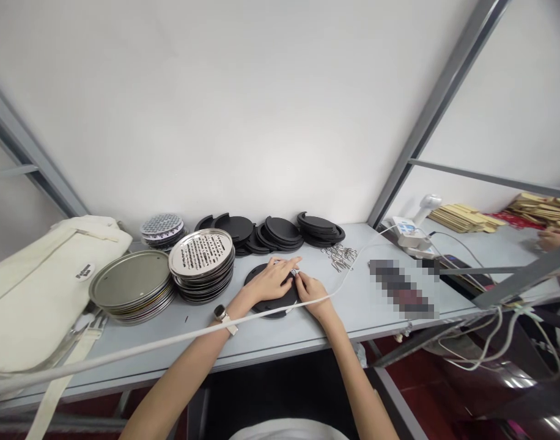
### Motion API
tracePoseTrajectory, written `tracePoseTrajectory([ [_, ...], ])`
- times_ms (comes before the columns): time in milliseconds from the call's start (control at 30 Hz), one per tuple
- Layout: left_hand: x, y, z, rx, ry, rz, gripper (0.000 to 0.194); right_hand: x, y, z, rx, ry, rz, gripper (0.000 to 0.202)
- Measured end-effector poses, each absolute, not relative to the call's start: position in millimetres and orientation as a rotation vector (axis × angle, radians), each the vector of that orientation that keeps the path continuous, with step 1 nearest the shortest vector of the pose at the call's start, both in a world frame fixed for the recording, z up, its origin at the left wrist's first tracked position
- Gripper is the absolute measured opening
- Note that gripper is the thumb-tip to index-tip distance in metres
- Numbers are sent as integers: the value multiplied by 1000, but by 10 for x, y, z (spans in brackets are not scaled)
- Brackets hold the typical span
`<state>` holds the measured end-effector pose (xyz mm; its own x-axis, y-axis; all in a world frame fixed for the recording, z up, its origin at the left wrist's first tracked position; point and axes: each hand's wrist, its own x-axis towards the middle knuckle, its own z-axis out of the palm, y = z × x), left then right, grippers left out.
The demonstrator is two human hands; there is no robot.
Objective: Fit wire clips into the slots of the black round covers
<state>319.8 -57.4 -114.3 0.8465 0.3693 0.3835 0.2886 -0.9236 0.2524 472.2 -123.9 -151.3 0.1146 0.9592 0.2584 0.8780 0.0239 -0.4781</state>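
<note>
A round black plastic disc (276, 308) lies on the table in front of me, partly hidden under my hands. My left hand (274, 282) rests over the disc with its fingers stretched out to the right, and a watch is on that wrist. At the disc's right side, my right hand (311, 293) pinches a small bent metal wire hook (294, 271) close to the left fingertips. How the hook meets the disc is too small to tell. More wire hooks (340, 256) are scattered in a loose pile beyond the right hand.
Left of the disc stand a stack of metal grater plates (201, 253) and a stack of plain round metal plates (131, 278). Black discs (280, 232) are piled along the wall. A white cable (188, 337) crosses before my arms. A cream bag (41, 287) lies far left.
</note>
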Motion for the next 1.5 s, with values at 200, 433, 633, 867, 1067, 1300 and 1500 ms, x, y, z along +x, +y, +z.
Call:
tracePoseTrajectory([
  [200, 3212, -579, -1133, 2884, 526, 620, 46, 4728, -1234, -1519, -1869, -1801, 194, 30],
  [433, 3219, -584, -1114, 2889, 517, 578, 24, 4728, -1251, -1544, -1860, -1768, 176, 31],
  [633, 3206, -585, -1121, 2893, 604, 611, 12, 4706, -1276, -1495, -1799, -1718, 250, 31],
  [867, 3203, -581, -1120, 2879, 590, 599, 11, 4716, -1257, -1511, -1785, -1625, 292, 31],
  [1067, 3206, -586, -1111, 2905, 577, 589, 10, 4723, -1265, -1521, -1742, -1564, 351, 21],
  [1300, 3205, -583, -1114, 2921, 568, 579, 10, 4719, -1272, -1495, -1745, -1626, 336, 24],
  [1500, 3210, -580, -1110, 2884, 557, 589, 9, 4739, -1256, -1521, -1776, -1635, 300, 26],
])
